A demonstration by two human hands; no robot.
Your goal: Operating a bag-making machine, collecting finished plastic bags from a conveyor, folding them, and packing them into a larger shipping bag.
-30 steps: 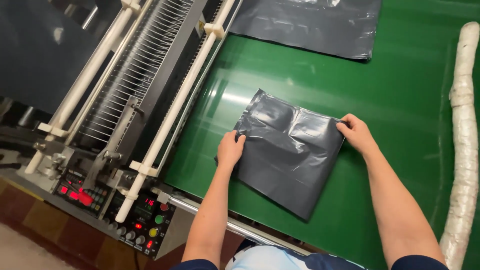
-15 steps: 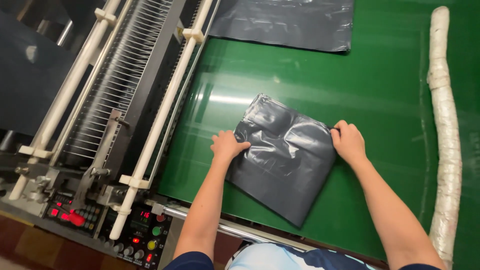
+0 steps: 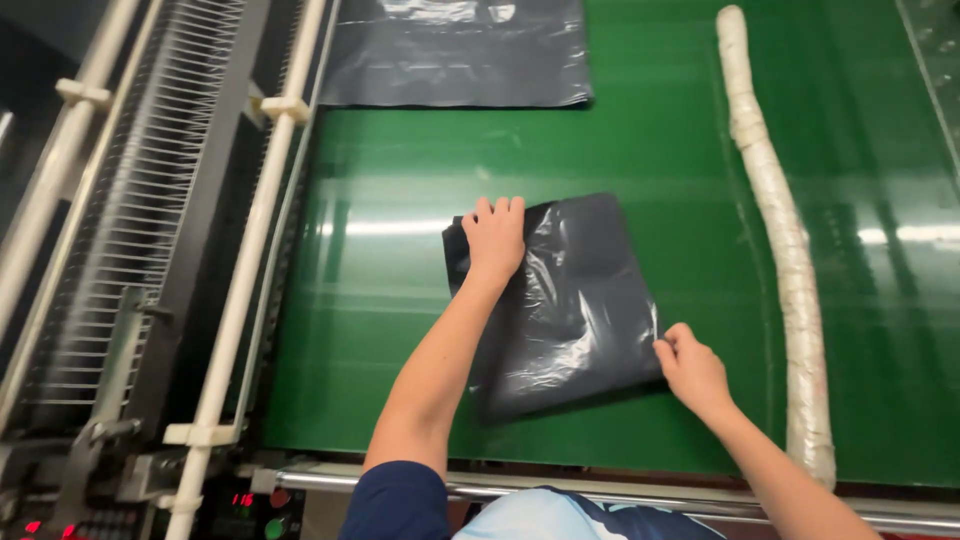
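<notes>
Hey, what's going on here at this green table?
A person is handling a folded dark plastic bag on a green table. The left hand lies flat on the bag's upper left part, and the right hand pinches its lower right edge. Another dark sheet lies flat at the far end. A long white roll lies along the right side, and a machine with white rails stands to the left.

Head camera looks steeply down, close
</notes>
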